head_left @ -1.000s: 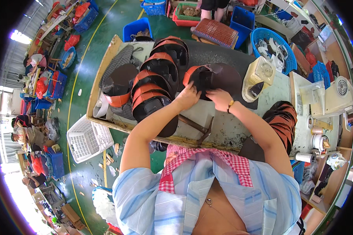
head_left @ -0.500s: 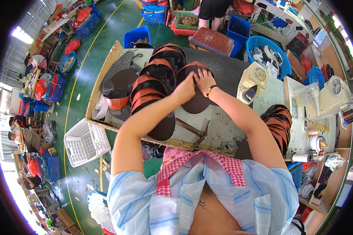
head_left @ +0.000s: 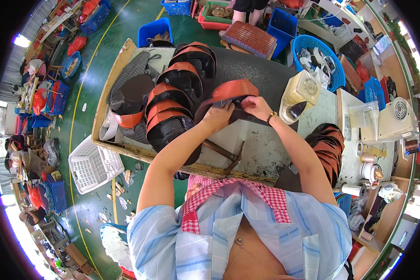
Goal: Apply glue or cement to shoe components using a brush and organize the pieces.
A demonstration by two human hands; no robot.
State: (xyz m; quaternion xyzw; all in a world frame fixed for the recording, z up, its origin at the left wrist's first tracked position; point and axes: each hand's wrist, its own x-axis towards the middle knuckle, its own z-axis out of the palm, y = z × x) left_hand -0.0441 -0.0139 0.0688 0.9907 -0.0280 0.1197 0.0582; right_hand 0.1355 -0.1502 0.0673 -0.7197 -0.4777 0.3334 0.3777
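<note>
Both of my hands are on a reddish-brown leather piece [head_left: 235,89], shaped like a cap with a dark underside, above the middle of the workbench [head_left: 261,149]. My left hand [head_left: 218,117] is closed on its near left edge. At the right end, my right hand [head_left: 257,108] pinches the dark inner edge. A column of similar brown and black leather pieces [head_left: 170,109] stands to the left of it. Nearer to me lies a hammer [head_left: 219,149] with a wooden handle. The fingertips are partly hidden by the piece.
A cream box-shaped device [head_left: 299,95] stands right of my hands. More stacked leather pieces [head_left: 327,154] sit by my right forearm. Thread spools [head_left: 369,170] and a cream machine [head_left: 394,119] are farther right. A white basket [head_left: 95,165] is on the floor at left.
The leather piece has been tipped up, so its brown outer side now shows. My hands have moved lower onto its near edge and spread apart. The whole view has shifted slightly.
</note>
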